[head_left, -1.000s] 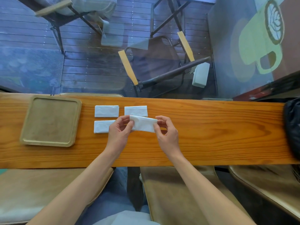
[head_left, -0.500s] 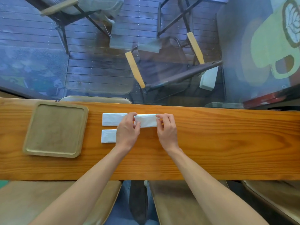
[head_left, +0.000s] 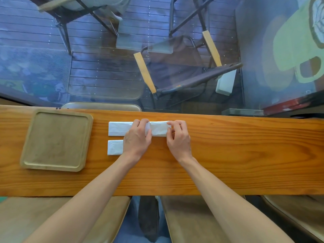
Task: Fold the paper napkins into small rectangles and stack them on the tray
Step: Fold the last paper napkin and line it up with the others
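Your left hand [head_left: 136,137] and right hand [head_left: 178,137] pinch a folded napkin [head_left: 158,128] at its ends, far edge of the bench [head_left: 245,155]. Two folded napkins [head_left: 119,128] lie beside the bare wooden tray [head_left: 56,139].

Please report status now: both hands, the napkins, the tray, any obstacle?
Left hand and right hand pinch one napkin on counter. Two folded napkins beside tray; tray bare. No obstacle.
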